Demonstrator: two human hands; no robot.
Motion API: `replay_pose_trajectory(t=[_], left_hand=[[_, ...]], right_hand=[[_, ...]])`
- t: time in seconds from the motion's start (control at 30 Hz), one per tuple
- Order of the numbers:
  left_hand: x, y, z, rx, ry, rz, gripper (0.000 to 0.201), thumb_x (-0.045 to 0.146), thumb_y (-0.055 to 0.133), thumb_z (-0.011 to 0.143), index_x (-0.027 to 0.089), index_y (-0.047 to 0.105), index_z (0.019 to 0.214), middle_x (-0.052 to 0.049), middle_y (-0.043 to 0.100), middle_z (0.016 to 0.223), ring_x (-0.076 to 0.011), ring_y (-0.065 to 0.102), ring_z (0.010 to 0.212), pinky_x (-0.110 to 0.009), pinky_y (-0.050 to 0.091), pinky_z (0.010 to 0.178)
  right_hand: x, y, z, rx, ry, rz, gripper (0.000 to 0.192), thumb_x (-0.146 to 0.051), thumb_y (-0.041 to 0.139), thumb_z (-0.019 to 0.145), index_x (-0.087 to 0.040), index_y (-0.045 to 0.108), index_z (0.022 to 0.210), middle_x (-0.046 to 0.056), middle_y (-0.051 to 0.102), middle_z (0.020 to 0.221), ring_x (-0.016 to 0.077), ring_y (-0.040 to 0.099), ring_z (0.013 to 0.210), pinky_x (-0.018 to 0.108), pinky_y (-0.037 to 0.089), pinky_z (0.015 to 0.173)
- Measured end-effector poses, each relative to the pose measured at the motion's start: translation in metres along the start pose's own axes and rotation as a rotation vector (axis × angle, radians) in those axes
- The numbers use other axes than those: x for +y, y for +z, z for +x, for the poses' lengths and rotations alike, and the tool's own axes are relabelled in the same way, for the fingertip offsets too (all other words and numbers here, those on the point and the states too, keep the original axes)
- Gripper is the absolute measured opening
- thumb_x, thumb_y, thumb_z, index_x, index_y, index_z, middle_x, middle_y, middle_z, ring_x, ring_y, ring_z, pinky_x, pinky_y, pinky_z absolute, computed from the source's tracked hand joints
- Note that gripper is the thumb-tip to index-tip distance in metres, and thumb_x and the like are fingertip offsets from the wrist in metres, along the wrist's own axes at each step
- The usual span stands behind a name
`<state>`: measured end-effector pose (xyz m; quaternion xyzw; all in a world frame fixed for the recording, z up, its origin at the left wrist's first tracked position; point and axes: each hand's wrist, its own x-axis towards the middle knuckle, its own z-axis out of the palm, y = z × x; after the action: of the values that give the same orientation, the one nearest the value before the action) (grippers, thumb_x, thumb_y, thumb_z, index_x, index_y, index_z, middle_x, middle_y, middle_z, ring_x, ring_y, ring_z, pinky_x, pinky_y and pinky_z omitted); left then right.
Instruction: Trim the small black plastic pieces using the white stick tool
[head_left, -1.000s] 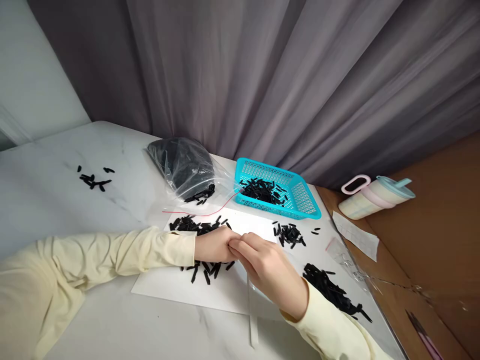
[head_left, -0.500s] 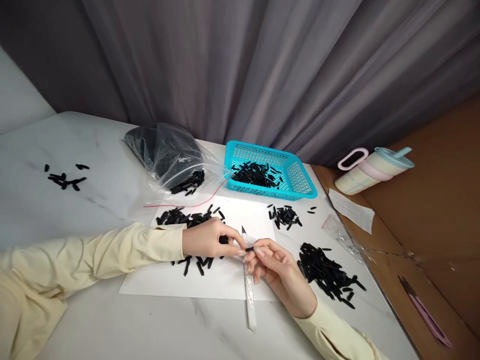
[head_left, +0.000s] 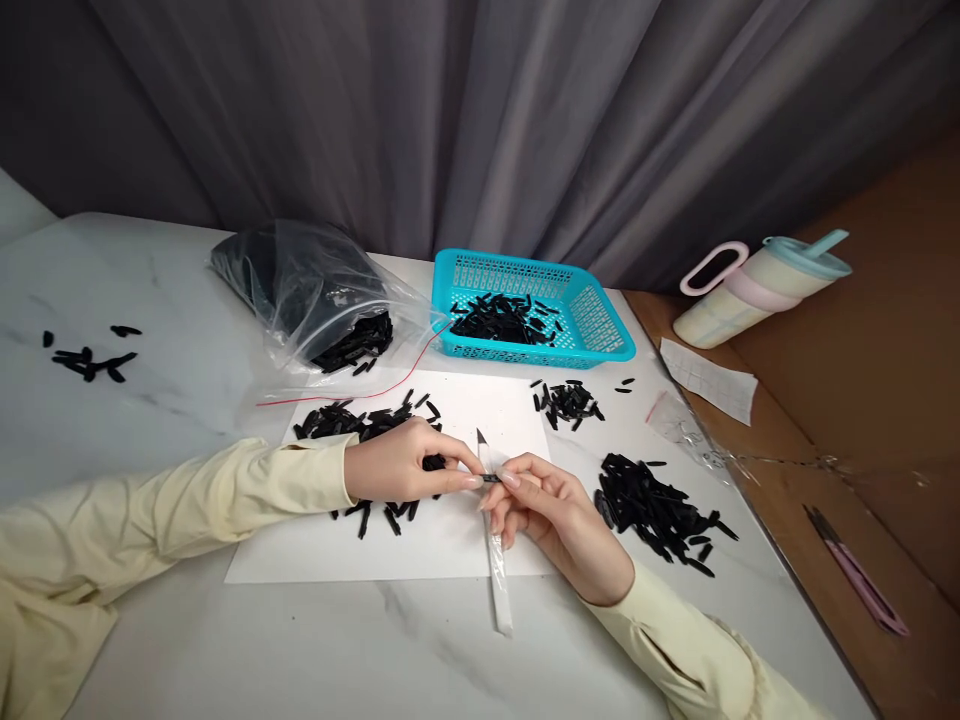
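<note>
On the white paper sheet (head_left: 420, 545) at table centre, both hands have come apart a little since a second ago, when they were bunched together and hid the work; now the small black plastic piece (head_left: 491, 479) shows between them. Left hand (head_left: 401, 467) pinches one end with thumb and forefinger, other fingers curled over a few more black pieces. Right hand (head_left: 551, 515) grasps the thin white craft knife (head_left: 495, 545), blade tip up, its fingertips meeting the same piece. Judged: a piece has been picked out and brought to the blade, trimming under way. Loose black pieces (head_left: 360, 425) lie under and behind the left wrist, close enough to get nudged. Around: turquoise plastic mesh basket (head_left: 600, 330) with pieces in it, clear plastic zip bag (head_left: 315, 290) of more, a big black heap (head_left: 656, 510) just beside the right forearm, small cluster (head_left: 568, 402), scattered bits far left (head_left: 86, 357), pastel lidded tumbler (head_left: 757, 290), pink snips (head_left: 859, 585) on the brown board.
</note>
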<state>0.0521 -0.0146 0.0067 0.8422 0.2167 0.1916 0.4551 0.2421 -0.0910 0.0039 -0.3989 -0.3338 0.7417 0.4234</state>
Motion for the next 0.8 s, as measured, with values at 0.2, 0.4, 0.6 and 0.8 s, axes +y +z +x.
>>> replay_pose_trajectory(t=[0.2, 0.4, 0.6, 0.8], left_hand=[[0.0005, -0.0005, 0.0005, -0.016, 0.009, -0.014, 0.024, 0.023, 0.051, 0.084, 0.007, 0.069, 0.088, 0.001, 0.056, 0.053, -0.0054, 0.040, 0.047, -0.014, 0.036, 0.049], [0.0025, -0.0012, 0.0008, -0.022, -0.012, -0.028, 0.024, 0.022, 0.049, 0.085, 0.007, 0.068, 0.086, 0.002, 0.055, 0.051, -0.0053, 0.039, 0.046, -0.014, 0.035, 0.046], [0.0022, -0.0019, 0.0010, -0.020, -0.012, -0.012, 0.023, 0.024, 0.050, 0.084, 0.009, 0.067, 0.086, 0.002, 0.053, 0.051, -0.0054, 0.036, 0.045, -0.015, 0.032, 0.044], [0.0008, -0.0017, -0.0001, -0.038, -0.056, 0.003, 0.026, 0.026, 0.050, 0.084, 0.008, 0.067, 0.090, 0.002, 0.050, 0.053, -0.0056, 0.035, 0.045, -0.017, 0.030, 0.045]], right_hand=[[-0.0010, -0.0001, 0.0004, -0.023, 0.008, -0.029, 0.023, -0.034, 0.061, 0.083, -0.014, 0.054, 0.074, 0.004, 0.067, 0.064, 0.0093, 0.058, 0.048, 0.021, 0.047, 0.049], [-0.0005, 0.0001, 0.0005, -0.036, 0.003, -0.019, 0.024, -0.035, 0.060, 0.084, -0.014, 0.053, 0.073, 0.006, 0.068, 0.068, 0.0097, 0.059, 0.049, 0.021, 0.048, 0.049], [-0.0011, -0.0015, 0.0004, -0.038, 0.009, -0.010, 0.023, -0.035, 0.060, 0.083, -0.015, 0.054, 0.074, 0.006, 0.068, 0.069, 0.0110, 0.060, 0.051, 0.023, 0.049, 0.049], [-0.0010, -0.0014, 0.0002, -0.046, 0.003, 0.018, 0.021, -0.032, 0.060, 0.083, -0.014, 0.054, 0.074, 0.006, 0.069, 0.071, 0.0111, 0.061, 0.052, 0.022, 0.049, 0.049]])
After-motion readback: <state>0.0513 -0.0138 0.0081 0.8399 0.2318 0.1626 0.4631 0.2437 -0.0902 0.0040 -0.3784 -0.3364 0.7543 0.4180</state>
